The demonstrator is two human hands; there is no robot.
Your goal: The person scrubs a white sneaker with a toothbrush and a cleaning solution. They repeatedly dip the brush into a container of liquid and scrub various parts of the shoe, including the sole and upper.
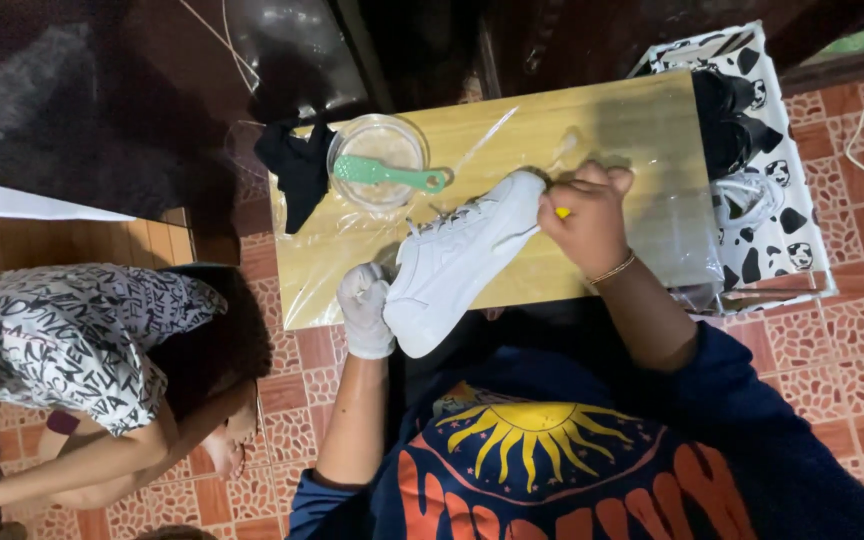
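While the white shoe [457, 262] is steadied on the wooden board [632, 130], heel gripped by the gloved left hand [365, 310], its toe lies under the right hand [584, 215], closed around a small yellow tool [561, 212].

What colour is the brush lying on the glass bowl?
Green: the brush rests across the glass bowl, seen in the head view.

The white sneaker [457, 262] looks smooth and matt; the wooden desk [612, 120] lies under glossy clear plastic film [672, 230]; the bowl [378, 158] is clear glass, its brush [384, 174] green plastic.
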